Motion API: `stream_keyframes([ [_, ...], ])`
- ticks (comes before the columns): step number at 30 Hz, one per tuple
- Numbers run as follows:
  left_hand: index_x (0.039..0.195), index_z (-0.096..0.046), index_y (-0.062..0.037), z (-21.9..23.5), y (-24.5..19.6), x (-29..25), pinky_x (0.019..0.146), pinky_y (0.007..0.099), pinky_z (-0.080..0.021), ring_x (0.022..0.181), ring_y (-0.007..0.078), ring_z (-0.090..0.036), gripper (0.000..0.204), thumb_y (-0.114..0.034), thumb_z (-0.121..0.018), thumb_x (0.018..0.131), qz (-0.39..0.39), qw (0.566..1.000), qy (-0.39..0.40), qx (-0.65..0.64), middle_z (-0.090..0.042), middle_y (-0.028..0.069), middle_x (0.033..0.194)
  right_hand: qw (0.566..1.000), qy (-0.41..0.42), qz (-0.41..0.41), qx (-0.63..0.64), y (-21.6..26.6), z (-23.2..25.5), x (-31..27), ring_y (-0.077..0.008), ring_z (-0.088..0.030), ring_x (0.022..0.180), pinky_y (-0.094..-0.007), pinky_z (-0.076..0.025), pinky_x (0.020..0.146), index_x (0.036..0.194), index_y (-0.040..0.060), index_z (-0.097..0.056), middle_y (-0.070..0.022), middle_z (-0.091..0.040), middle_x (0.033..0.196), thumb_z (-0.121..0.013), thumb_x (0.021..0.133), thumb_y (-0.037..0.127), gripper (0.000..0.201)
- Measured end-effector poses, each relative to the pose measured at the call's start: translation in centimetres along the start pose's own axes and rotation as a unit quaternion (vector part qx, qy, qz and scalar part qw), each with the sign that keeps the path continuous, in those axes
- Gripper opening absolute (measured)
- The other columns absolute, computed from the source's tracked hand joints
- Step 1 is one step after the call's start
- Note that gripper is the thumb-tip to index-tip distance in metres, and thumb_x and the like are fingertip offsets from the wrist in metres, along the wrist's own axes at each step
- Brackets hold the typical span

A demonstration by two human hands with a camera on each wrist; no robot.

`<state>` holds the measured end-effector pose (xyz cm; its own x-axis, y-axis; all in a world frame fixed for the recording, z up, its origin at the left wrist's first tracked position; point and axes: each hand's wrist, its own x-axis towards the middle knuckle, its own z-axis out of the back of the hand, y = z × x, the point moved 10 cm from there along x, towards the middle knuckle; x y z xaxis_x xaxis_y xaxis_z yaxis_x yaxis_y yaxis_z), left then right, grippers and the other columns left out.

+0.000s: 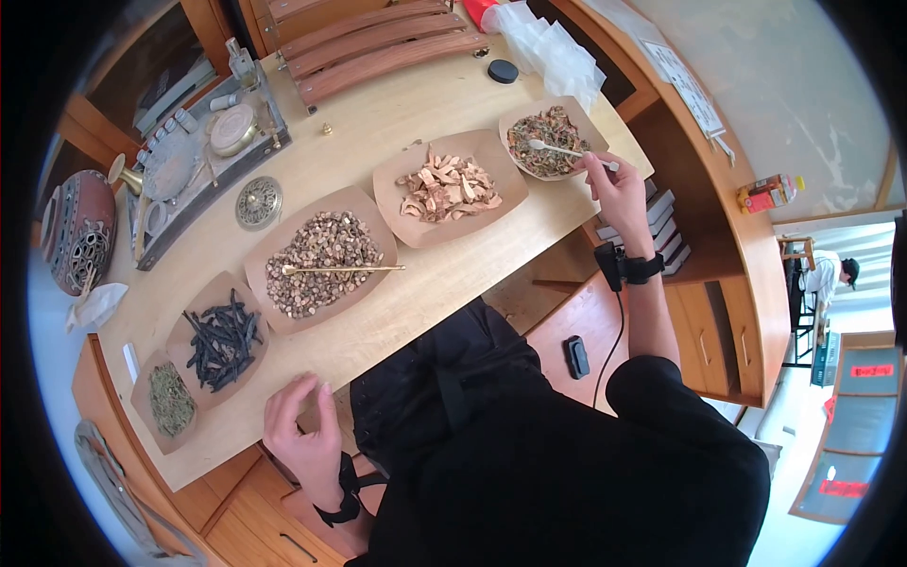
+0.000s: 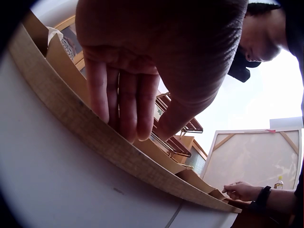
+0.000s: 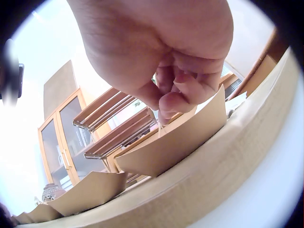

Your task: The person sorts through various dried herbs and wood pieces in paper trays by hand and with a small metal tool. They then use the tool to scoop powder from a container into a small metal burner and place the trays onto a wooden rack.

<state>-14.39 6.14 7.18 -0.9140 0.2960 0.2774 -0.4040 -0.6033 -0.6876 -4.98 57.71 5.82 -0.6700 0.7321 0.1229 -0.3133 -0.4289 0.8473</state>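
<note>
My right hand (image 1: 619,194) pinches the handle of a small white spoon (image 1: 559,149) between thumb and fingers. The spoon's bowl lies over mixed dried herbs (image 1: 540,132) in the paper tray (image 1: 586,118) at the table's far right end. In the right wrist view the curled fingers (image 3: 173,102) are right at that tray's rim. My left hand (image 1: 307,439) is by the table's front edge, holding nothing, its fingers relaxed and thumb apart. The left wrist view shows its fingers (image 2: 128,104) pointing down beside the edge. Nearest to it is a tray of dark dried strips (image 1: 227,340).
Other paper trays hold pale wood slices (image 1: 449,189), brown chopped pieces (image 1: 316,255) with a brass spoon (image 1: 350,269) across them, and green dried leaves (image 1: 172,402). Behind stand a slatted wooden rack (image 1: 378,47), a black lid (image 1: 503,71) and a grey tray of vessels (image 1: 269,118).
</note>
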Motion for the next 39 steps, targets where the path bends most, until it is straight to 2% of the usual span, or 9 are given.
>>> stream_keyframes([
  [5,0.093,-0.072,-0.0003,-0.1,0.2,0.0,0.078,0.0365,-0.052,0.087,0.0298,-0.068,0.013,0.0,-0.076,0.081,0.006,1.0,0.0,-0.004,-0.073,0.0147,0.095,0.998,-0.037,-0.013,-0.056,-2.4,2.9,1.5,-0.0041,-0.051,0.055,-0.0225,-0.04,0.05,0.1,0.0026,-0.077,0.001,-0.062,0.068,-0.065,0.101,0.032,0.031],
  [10,0.095,-0.072,0.0013,-0.2,0.4,0.0,0.082,0.0367,-0.05,0.087,0.0298,-0.066,0.011,-0.002,-0.074,0.085,0.016,1.0,0.005,-0.015,-0.072,0.0146,0.091,0.994,-0.074,-0.016,-0.075,-1.8,4.3,1.2,-0.0038,-0.051,0.055,-0.0222,-0.04,0.05,0.099,0.0021,-0.076,0.001,-0.062,0.068,-0.064,0.101,0.03,0.03],
  [12,0.095,-0.072,0.0013,-0.2,0.3,0.0,0.082,0.0367,-0.05,0.087,0.0299,-0.066,0.011,-0.002,-0.074,0.085,0.017,1.0,0.006,-0.011,-0.072,0.0147,0.091,0.999,-0.043,0.018,-0.003,-0.7,2.8,0.6,-0.0031,-0.051,0.056,-0.0219,-0.039,0.051,0.101,0.0015,-0.076,0.0013,-0.063,0.07,-0.065,0.101,0.028,0.029],
  [13,0.095,-0.072,0.0013,-0.2,0.2,0.1,0.082,0.0367,-0.05,0.087,0.03,-0.066,0.011,-0.002,-0.074,0.085,0.016,1.0,0.008,-0.007,-0.072,0.0148,0.091,0.999,-0.044,0.017,-0.003,-0.2,2.4,0.2,-0.0031,-0.051,0.056,-0.0219,-0.039,0.051,0.101,0.0015,-0.076,0.0013,-0.063,0.07,-0.065,0.101,0.028,0.029],
  [15,0.095,-0.072,0.0013,-0.2,0.2,0.1,0.082,0.0367,-0.05,0.087,0.03,-0.066,0.011,-0.002,-0.074,0.085,0.016,1.0,0.009,-0.006,-0.072,0.0148,0.091,0.999,0.027,0.018,0.014,1.0,0.0,-0.6,-0.0025,-0.05,0.058,-0.0215,-0.039,0.052,0.102,0.0008,-0.075,0.0016,-0.063,0.07,-0.065,0.101,0.028,0.029],
  [18,0.094,-0.072,0.0001,-0.2,0.2,0.1,0.08,0.0366,-0.051,0.087,0.0298,-0.067,0.012,-0.001,-0.075,0.083,0.01,1.0,0.005,-0.002,-0.072,0.0147,0.092,0.999,0.032,0.007,-0.013,1.7,-1.0,-0.5,-0.0028,-0.05,0.06,-0.0214,-0.039,0.053,0.101,0.0006,-0.075,0.002,-0.063,0.07,-0.066,0.101,0.029,0.03],
  [28,0.093,-0.072,-0.0012,-0.1,0.1,0.1,0.078,0.0362,-0.052,0.085,0.0291,-0.068,0.013,-0.001,-0.077,0.081,0.002,1.0,0.0,0.004,-0.073,0.0141,0.094,0.997,-0.053,-0.025,-0.057,-2.3,3.9,2.9,-0.0035,-0.051,0.055,-0.0221,-0.041,0.051,0.098,0.0037,-0.077,0.0023,-0.061,0.069,-0.064,0.101,0.032,0.031],
  [34,0.093,-0.072,-0.0007,-0.1,0.3,0.1,0.078,0.0363,-0.052,0.085,0.0293,-0.068,0.013,-0.001,-0.076,0.081,0.005,1.0,0.003,0.004,-0.073,0.0142,0.093,0.997,-0.061,-0.033,0.041,-2.1,3.6,2.8,-0.0035,-0.048,0.054,-0.0208,-0.038,0.05,0.097,0.0008,-0.075,0.0033,-0.058,0.067,-0.063,0.102,0.03,0.032],
  [39,0.093,-0.072,-0.0006,-0.1,0.2,0.1,0.078,0.0362,-0.052,0.086,0.0294,-0.068,0.013,-0.001,-0.076,0.081,0.006,1.0,0.002,0.002,-0.073,0.0145,0.094,0.995,0.014,-0.033,0.097,-1.3,0.3,2.8,-0.0037,-0.045,0.054,-0.0204,-0.036,0.051,0.099,0.0002,-0.074,0.004,-0.056,0.066,-0.061,0.104,0.031,0.034],
])
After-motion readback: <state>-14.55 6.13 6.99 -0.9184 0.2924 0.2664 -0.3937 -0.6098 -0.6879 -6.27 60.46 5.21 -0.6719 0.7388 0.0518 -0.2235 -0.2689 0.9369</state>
